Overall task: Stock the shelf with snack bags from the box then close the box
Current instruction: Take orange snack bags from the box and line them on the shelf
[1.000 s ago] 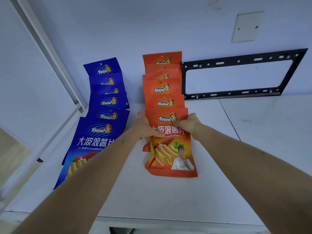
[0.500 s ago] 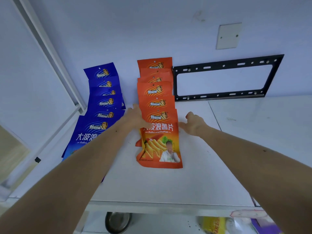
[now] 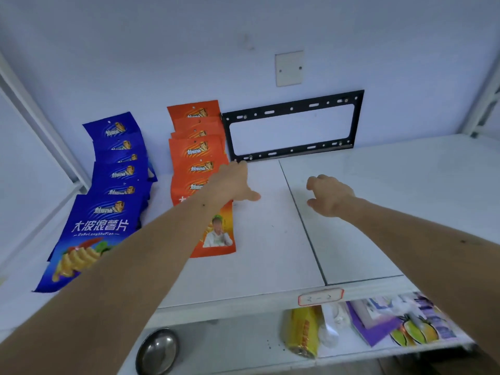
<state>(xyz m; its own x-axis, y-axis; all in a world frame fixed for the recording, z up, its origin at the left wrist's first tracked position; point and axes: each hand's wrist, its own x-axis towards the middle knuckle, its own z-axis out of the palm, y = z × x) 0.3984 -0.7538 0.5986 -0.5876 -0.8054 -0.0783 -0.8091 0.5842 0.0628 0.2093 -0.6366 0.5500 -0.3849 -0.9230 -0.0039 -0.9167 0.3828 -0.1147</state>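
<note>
On the white shelf (image 3: pixel 270 255), a row of several orange snack bags (image 3: pixel 198 152) runs from the back wall toward me, each overlapping the one behind. To its left lies a like row of blue snack bags (image 3: pixel 108 228). My left hand (image 3: pixel 232 185) hovers over the right edge of the front orange bag, fingers stretched out, holding nothing. My right hand (image 3: pixel 328 194) hangs over bare shelf to the right, fingers loosely curled and empty. The box is out of view.
A black metal bracket frame (image 3: pixel 292 125) leans against the back wall, beside the orange row. On the lower shelf sit a steel bowl (image 3: pixel 158 350), a yellow pack (image 3: pixel 303 331) and a purple package (image 3: pixel 384 320). A label tag (image 3: pixel 320 296) marks the shelf's front edge.
Both hands have let go of the front orange bag, which now lies flat. My right hand has drawn away to the right. The view has tilted down, so the lower shelf shows.
</note>
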